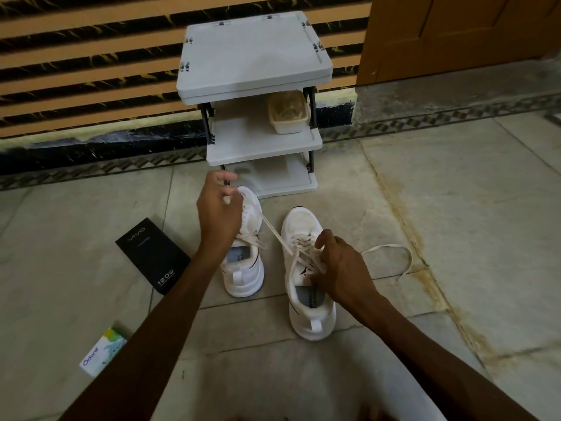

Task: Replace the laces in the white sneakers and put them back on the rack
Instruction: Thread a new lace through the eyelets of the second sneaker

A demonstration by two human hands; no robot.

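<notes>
The left hand [219, 208] is pinching the lace [274, 231] taut while the right hand [340, 268] is gripping the right sneaker [300, 223] at its eyelets. Next, apparently: feeding the lace through 1 eyelet.

Tiled stone floor [455, 208], stained seam down the right side. Standing on it: white three-shelf rack [255, 56], against the wall. Left white sneaker [246, 268] and right white sneaker [315, 323] upright, side by side, slightly apart, toes toward the rack. Black Vivo box [153, 255] flat, just left of the left one. Odonil box [103, 352] lower left, well apart. Loose lace [403, 256] loops on the tiles right of the right one. Middle rack shelf: beige plastic container [288, 115], right end.
</notes>
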